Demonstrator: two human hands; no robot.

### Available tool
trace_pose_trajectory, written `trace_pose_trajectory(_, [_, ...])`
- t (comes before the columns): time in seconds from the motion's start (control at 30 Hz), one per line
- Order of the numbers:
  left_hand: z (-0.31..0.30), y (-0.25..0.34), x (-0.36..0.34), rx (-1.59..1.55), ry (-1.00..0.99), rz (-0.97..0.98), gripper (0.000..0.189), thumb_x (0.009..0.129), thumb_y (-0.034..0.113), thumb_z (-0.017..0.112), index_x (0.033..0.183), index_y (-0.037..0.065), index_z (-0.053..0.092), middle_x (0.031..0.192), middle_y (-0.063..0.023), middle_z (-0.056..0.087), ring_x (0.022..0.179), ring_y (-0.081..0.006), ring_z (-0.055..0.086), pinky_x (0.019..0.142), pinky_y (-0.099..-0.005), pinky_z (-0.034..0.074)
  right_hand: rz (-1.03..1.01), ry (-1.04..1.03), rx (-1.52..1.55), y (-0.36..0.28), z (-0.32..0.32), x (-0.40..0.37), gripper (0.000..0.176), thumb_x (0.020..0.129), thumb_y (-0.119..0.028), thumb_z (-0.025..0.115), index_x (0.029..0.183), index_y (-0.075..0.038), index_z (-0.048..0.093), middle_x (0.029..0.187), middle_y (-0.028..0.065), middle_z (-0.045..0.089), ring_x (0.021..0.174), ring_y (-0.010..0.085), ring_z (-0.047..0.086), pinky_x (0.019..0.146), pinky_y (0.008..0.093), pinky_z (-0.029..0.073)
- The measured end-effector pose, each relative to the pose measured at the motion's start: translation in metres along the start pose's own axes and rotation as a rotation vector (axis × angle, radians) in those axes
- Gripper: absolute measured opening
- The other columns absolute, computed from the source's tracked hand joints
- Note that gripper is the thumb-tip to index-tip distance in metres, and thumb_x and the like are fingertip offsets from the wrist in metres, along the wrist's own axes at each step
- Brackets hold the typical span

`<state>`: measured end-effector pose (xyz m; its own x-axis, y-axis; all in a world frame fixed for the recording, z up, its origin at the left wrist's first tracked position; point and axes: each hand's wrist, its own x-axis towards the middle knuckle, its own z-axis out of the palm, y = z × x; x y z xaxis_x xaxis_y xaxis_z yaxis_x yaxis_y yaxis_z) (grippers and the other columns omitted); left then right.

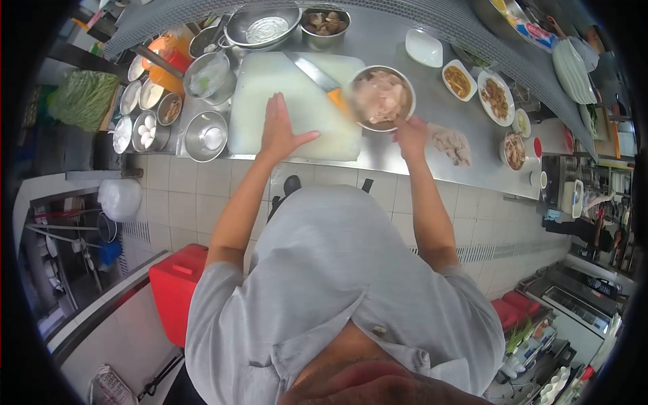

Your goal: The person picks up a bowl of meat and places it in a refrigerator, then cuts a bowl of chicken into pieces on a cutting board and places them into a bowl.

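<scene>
My left hand (283,133) is held over the white cutting board (270,74), fingers stretched and thumb spread, with nothing in it. My right hand (410,137) pinches the near rim of a metal bowl (412,101) at the board's right edge. Pale raw meat (383,96), perhaps chicken, fills this bowl. A knife (316,74) with an orange handle lies across the upper board, its handle end close to the bowl. Just right of my right hand, a crumpled damp cloth (451,144) rests on the steel counter (432,88).
Behind the board stand a metal colander (263,28) and a pot of brown pieces (325,27). Several bowls crowd the left, including an empty metal bowl (206,137) and one with eggs (146,131). Plates of food, such as an oval plate (496,99), stand right.
</scene>
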<state>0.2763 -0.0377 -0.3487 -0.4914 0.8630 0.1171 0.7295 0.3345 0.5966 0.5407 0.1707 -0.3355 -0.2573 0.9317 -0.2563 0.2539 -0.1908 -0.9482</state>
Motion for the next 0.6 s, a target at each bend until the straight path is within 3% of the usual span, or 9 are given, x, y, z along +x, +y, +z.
trace_pose_trajectory(0.03, [0.011,-0.006,0.005,0.012,0.005,-0.007,0.139,0.068,0.062,0.089,0.158,-0.014,0.015,0.162,-0.0368,0.024,0.154,-0.0495,0.021,0.126,-0.0508,0.024,-0.035,-0.040,-0.094,0.009,0.013,0.009,0.011,0.087,-0.010,0.063,0.085,0.002,0.065,0.072,0.0129,0.069,0.057,0.0229,0.066,0.051,0.0362,0.052])
trace_pose_trajectory(0.1, [0.028,-0.017,0.012,0.026,0.007,-0.030,0.144,0.067,0.065,0.089,0.158,-0.014,0.011,0.163,-0.0372,0.020,0.155,-0.0501,0.017,0.127,-0.0512,0.022,-0.220,-0.090,-0.442,0.017,0.050,0.022,0.019,0.091,-0.016,0.065,0.092,0.002,0.068,0.077,0.0147,0.071,0.058,0.0250,0.066,0.054,0.0391,0.054])
trace_pose_trajectory(0.17, [0.039,-0.027,0.014,0.030,0.003,-0.072,0.147,0.066,0.067,0.088,0.158,-0.014,0.008,0.164,-0.0376,0.018,0.155,-0.0509,0.015,0.127,-0.0517,0.021,-0.444,-0.113,-0.649,-0.017,0.088,0.006,0.023,0.083,-0.016,0.063,0.085,0.007,0.064,0.080,0.0281,0.067,0.078,0.0444,0.068,0.074,0.0485,0.056])
trace_pose_trajectory(0.27, [0.051,-0.043,0.012,0.041,0.076,-0.069,0.149,0.065,0.068,0.088,0.158,-0.015,0.006,0.164,-0.0386,0.017,0.155,-0.0515,0.014,0.128,-0.0529,0.017,-0.614,-0.200,-0.787,-0.030,0.128,0.000,0.021,0.084,-0.015,0.061,0.085,0.006,0.065,0.084,0.0288,0.068,0.082,0.0477,0.068,0.076,0.0512,0.056])
trace_pose_trajectory(0.4, [0.054,-0.058,0.005,0.063,0.118,-0.097,0.146,0.068,0.069,0.086,0.157,-0.017,0.007,0.163,-0.0404,0.016,0.155,-0.0524,0.014,0.127,-0.0553,0.014,-0.728,-0.248,-0.897,-0.041,0.159,-0.004,0.019,0.086,-0.013,0.060,0.085,0.004,0.068,0.087,0.0276,0.070,0.083,0.0447,0.071,0.078,0.0513,0.058])
trace_pose_trajectory(0.6, [0.051,-0.069,0.010,0.082,0.137,-0.117,0.141,0.072,0.070,0.082,0.156,-0.019,0.011,0.162,-0.0414,0.017,0.154,-0.0533,0.014,0.127,-0.0571,0.014,-0.888,-0.317,-1.011,-0.061,0.175,0.001,0.015,0.087,-0.011,0.059,0.087,0.002,0.067,0.090,0.0246,0.071,0.078,0.0382,0.074,0.071,0.0477,0.061])
